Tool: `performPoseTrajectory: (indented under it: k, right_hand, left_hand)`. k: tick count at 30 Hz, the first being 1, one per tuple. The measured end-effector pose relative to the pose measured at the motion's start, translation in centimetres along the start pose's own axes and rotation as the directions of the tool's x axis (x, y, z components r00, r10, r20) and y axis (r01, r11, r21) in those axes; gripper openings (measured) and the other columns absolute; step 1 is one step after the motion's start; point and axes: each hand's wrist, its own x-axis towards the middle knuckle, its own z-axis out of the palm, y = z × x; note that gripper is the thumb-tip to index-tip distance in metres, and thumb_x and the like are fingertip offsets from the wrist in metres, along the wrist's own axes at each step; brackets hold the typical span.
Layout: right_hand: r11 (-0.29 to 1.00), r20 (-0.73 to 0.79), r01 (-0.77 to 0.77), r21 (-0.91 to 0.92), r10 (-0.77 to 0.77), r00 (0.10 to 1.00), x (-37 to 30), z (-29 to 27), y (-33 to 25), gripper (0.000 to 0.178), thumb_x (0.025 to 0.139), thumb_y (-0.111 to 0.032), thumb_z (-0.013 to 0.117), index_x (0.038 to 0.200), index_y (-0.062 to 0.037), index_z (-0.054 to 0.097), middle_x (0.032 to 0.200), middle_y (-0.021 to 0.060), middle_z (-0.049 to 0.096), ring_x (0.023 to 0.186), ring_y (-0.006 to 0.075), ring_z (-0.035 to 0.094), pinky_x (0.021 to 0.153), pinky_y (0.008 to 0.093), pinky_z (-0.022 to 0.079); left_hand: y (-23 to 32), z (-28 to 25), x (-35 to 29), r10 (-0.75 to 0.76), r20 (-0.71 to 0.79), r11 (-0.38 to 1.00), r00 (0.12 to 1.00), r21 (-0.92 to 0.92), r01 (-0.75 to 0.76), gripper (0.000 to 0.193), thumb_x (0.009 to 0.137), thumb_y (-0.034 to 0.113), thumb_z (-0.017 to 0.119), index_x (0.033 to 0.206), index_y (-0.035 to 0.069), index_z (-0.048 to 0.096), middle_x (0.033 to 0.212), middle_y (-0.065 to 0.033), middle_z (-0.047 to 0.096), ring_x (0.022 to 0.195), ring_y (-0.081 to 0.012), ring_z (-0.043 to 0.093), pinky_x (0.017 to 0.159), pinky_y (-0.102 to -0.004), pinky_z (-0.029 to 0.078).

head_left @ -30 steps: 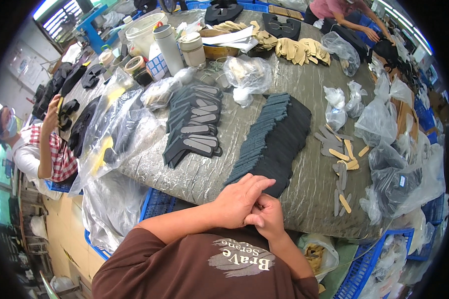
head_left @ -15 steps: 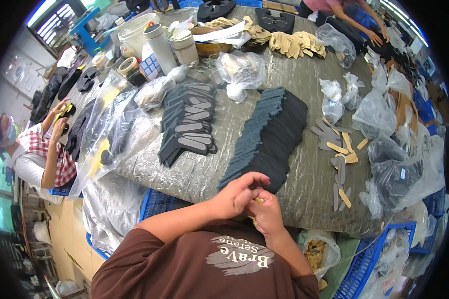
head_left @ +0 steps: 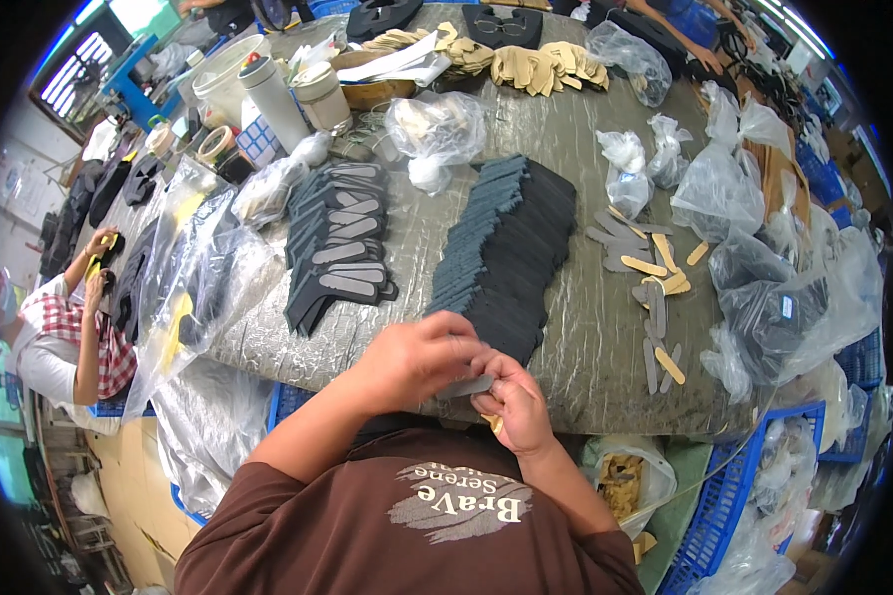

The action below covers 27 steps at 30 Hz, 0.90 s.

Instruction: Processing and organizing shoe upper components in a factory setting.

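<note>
Both my hands meet close to my body, at the table's near edge. In my right hand (head_left: pixel 518 405), thumb and fingers pinch a thin grey rounded strip (head_left: pixel 463 388). A tan piece (head_left: pixel 492 423) pokes out below that palm. My left hand (head_left: pixel 417 362) arches over the strip, its fingers bent together against the right fingertips; what they grip is hidden. Just beyond lies a long overlapped row of dark pieces (head_left: pixel 511 248) with blue-grey edges. To its left is a stack of dark pieces (head_left: pixel 313 288) with grey strips (head_left: pixel 352 283) laid on top.
Loose grey and tan strips (head_left: pixel 655 283) are scattered on the right. Clear plastic bags (head_left: pixel 764 307) crowd the right edge, near a blue crate (head_left: pixel 744 506). A flask (head_left: pixel 276 104) and tubs stand at the back left. A co-worker (head_left: pixel 55 337) handles dark pieces at far left.
My left hand has lifted and loosened from the right, and the grey strip now shows between them. The whole view has shifted, so the table's things sit further left.
</note>
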Motion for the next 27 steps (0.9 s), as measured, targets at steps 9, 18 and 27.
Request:
performPoseTrajectory:
  k: [9,18,27]
  right_hand:
    - [0.906,-0.178,0.156,0.395,-0.091,0.980,-0.3,-2.2,-1.4,0.010,0.082,-0.012,0.037,0.079,-0.0080,0.046,0.080,0.0108,0.057,0.045,0.0077,0.029,0.045,0.0234,0.031]
    - [0.418,-0.169,0.128,-0.900,-0.603,0.779,-3.9,-4.9,-1.5,0.015,0.075,-0.001,0.067,0.078,-0.0052,0.053,0.059,0.0008,0.046,0.048,0.0115,0.046,0.045,0.0254,0.037]
    - [-0.420,0.327,0.098,-0.902,-0.519,0.789,-3.5,-4.5,-0.1,0.015,0.070,-0.012,0.070,0.084,-0.0125,0.067,0.058,0.0032,0.044,0.052,0.0215,0.051,0.046,0.0344,0.039]
  left_hand:
    - [-0.8,0.8,-0.9,0.308,0.007,0.951,0.951,-0.033,-0.308,0.010,0.070,0.003,0.068,0.076,0.006,0.059,0.080,-0.0041,0.058,0.063,-0.0169,0.056,0.051,-0.0270,0.045]
    - [-3.9,1.6,-2.5,-0.713,0.208,0.476,0.670,-0.557,0.680,0.007,0.079,0.008,0.066,0.078,0.005,0.060,0.067,0.0036,0.057,0.058,-0.0034,0.048,0.051,-0.0176,0.037]
    - [-2.8,3.5,-0.3,-0.721,0.151,0.664,0.677,-0.130,0.736,0.013,0.075,0.012,0.068,0.076,0.001,0.064,0.059,-0.0030,0.058,0.054,-0.0076,0.051,0.051,-0.0250,0.042]
